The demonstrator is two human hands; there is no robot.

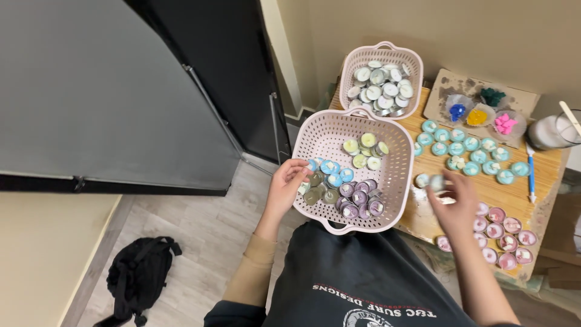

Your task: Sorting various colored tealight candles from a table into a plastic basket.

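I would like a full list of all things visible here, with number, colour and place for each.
near basket: one, pink, held at the table edge; holds blue, yellow, olive and purple candles
far basket: one, pink, behind it; full of white candles
teal candles: about fifteen, mid table
pink candles: about ten, near right table edge
wax shapes: four, blue, yellow, green, pink, on a board
blue tool: one, right side
white jar: one, far right
backpack: one, black, floor
left hand: on near basket's rim
right hand: blurred, holding a pale candle
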